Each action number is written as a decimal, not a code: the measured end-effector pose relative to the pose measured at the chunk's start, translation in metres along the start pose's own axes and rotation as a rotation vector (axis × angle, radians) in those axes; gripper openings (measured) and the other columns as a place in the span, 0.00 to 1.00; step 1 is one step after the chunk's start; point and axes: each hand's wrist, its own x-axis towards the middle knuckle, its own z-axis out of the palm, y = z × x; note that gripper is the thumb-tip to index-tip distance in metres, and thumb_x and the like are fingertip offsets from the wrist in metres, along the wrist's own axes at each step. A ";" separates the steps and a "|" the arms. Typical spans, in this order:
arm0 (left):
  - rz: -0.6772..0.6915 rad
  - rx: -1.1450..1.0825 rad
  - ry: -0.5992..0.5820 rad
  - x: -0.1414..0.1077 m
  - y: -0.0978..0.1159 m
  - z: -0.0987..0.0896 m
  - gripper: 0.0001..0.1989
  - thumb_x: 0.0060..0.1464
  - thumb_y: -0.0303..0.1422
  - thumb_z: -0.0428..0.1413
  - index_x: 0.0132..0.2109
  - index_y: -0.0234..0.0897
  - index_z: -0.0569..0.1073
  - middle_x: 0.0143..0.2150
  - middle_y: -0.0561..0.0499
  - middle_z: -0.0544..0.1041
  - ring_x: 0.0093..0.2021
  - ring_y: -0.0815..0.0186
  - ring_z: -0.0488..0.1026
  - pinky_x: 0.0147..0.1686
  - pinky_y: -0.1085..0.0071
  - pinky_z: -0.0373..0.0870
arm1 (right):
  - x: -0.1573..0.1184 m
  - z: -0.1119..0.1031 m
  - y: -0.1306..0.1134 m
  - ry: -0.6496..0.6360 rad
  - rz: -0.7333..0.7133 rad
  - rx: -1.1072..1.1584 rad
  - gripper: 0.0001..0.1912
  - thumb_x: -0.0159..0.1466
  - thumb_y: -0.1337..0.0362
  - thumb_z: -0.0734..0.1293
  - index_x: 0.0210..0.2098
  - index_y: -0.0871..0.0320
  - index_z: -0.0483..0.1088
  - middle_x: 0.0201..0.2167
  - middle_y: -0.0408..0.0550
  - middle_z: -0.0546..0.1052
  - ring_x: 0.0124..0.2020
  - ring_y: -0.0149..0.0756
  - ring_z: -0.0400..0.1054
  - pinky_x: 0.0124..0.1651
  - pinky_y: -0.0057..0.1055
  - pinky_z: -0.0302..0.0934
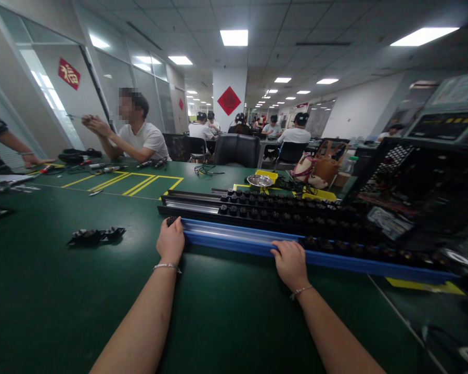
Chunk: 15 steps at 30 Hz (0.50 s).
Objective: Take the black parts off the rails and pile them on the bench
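Note:
A long blue rail point(234, 236) lies across the green table, its right part filled with a row of small black parts point(359, 248). My left hand point(171, 241) is closed at the rail's left end, around a small black piece point(171, 221) that the fingers partly cover. Over the rail's near edge, about midway, my right hand point(291, 262) has its fingers curled and grips it. Just behind run black rails point(191, 208) with similar rows of black knob-like parts point(253, 213). Left of my left hand, a small cluster of black parts point(96, 236) lies on the table.
A shiny metal bowl point(259, 181) and yellow trays point(322, 195) stand behind the rails. An open black equipment case point(409, 192) rises at the right. Across the table sits a person in a white shirt point(150, 140); another person's arm point(13, 145) reaches in at far left, near scattered tools point(105, 169).

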 end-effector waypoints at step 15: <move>-0.003 -0.014 -0.007 0.000 0.000 0.000 0.23 0.60 0.46 0.39 0.51 0.44 0.73 0.56 0.45 0.69 0.43 0.55 0.73 0.40 0.61 0.68 | 0.000 0.000 0.000 0.000 0.014 0.018 0.10 0.62 0.65 0.59 0.37 0.54 0.72 0.35 0.45 0.77 0.42 0.37 0.67 0.54 0.38 0.47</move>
